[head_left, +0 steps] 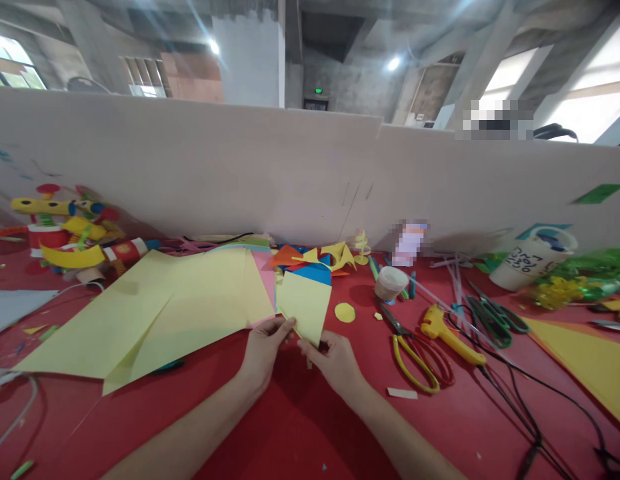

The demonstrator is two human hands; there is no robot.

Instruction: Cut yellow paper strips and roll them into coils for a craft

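Note:
Between both hands I hold a small piece of pale yellow paper (pixel 306 301), tilted up above the red table. My left hand (pixel 264 350) pinches its lower left edge between thumb and fingers. At the lower right corner my right hand (pixel 336 360) grips the same piece, thumb on the near side. Large pale yellow sheets (pixel 190 293) lie to the left of my hands. A yellow paper circle (pixel 345 312) rests on the table just right of the held piece. Behind that piece, blue paper (pixel 310 273) is partly covered.
Scissors with yellow and red handles (pixel 420 357), a yellow glue gun (pixel 453 335) with its cord, and green-handled scissors (pixel 495 320) lie on the right. A white cup (pixel 391 283) stands behind them. Paper models (pixel 75 233) are at the far left. A white partition (pixel 215 173) closes the back.

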